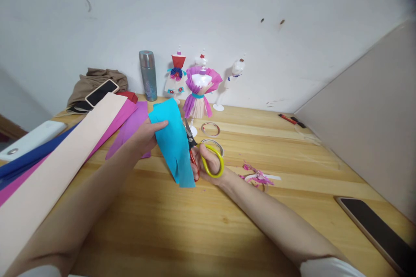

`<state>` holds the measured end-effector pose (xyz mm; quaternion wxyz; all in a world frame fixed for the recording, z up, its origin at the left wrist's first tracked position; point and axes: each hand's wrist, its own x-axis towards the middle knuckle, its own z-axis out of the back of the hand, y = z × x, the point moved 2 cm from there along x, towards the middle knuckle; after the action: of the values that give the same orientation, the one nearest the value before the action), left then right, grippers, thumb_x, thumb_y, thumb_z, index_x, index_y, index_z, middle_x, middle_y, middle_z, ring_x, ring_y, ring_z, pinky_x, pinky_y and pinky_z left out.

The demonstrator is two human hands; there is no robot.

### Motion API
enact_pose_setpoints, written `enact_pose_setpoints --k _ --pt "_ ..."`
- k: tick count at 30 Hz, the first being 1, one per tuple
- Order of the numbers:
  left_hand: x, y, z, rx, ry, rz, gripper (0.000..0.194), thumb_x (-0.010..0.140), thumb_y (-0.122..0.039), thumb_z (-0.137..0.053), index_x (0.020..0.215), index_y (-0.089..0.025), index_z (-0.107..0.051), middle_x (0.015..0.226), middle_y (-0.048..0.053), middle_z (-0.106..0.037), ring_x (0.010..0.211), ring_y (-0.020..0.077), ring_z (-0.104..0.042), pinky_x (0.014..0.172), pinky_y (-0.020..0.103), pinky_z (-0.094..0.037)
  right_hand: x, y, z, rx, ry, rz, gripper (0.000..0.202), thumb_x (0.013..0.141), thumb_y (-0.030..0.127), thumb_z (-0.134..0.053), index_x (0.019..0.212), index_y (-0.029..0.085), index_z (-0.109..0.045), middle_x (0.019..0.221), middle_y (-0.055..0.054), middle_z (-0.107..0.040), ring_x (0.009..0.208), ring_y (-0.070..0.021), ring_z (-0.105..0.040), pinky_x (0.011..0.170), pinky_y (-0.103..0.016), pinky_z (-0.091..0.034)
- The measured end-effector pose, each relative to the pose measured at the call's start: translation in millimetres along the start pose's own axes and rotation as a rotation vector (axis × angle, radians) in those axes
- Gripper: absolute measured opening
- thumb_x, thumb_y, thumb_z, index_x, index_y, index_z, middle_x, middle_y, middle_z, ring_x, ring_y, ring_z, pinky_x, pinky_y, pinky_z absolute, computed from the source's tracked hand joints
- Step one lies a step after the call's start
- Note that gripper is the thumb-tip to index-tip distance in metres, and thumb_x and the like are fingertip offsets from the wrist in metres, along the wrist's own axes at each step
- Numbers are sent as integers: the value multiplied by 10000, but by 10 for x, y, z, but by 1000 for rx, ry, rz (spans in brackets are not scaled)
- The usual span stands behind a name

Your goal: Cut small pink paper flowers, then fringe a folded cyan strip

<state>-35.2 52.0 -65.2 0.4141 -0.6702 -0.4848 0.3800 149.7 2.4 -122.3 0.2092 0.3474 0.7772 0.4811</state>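
My left hand (150,135) pinches a folded length of turquoise crepe paper (170,132) near its upper left edge, thumb on the front face. The paper hangs down over the table, with a slit near its lower end. My right hand (208,162) grips scissors (212,160) with one yellow and one red handle loop. Their dark blades are parted and point up beside the paper's right edge; whether they touch it I cannot tell. Just behind stands a small dress form (200,84) in a purple, pink and cream paper dress with a turquoise waistband.
Long cream (68,156), magenta and blue paper strips lie at left, near a white power bank (32,138) and a phone (102,92). A flask (148,75) and more dress forms (177,73) line the wall. Tape rolls (210,129), pink scraps (258,175) and another phone (377,229) lie rightward.
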Motion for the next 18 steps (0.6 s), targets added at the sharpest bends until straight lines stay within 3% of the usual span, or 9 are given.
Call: enact_pose_setpoints --k 11,18 --pt "-9 6 -49 20 -8 -77 673 689 -323 -876 1326 -211 -690 1122 103 -822 1210 420 -703 990 524 -603 -12 13 -21 -31 -18 61 749 766 907 -574 533 197 -542 392 10 -513 384 -118 -475 459 -249 -436" --pt "-29 -12 -62 9 -22 -91 550 665 -298 -895 1179 -180 -737 1001 90 -834 1136 418 -731 948 511 -615 5 -27 -42 -139 -95 72 795 748 963 -500 421 239 -456 325 22 -385 336 -110 -370 378 -252 -349"
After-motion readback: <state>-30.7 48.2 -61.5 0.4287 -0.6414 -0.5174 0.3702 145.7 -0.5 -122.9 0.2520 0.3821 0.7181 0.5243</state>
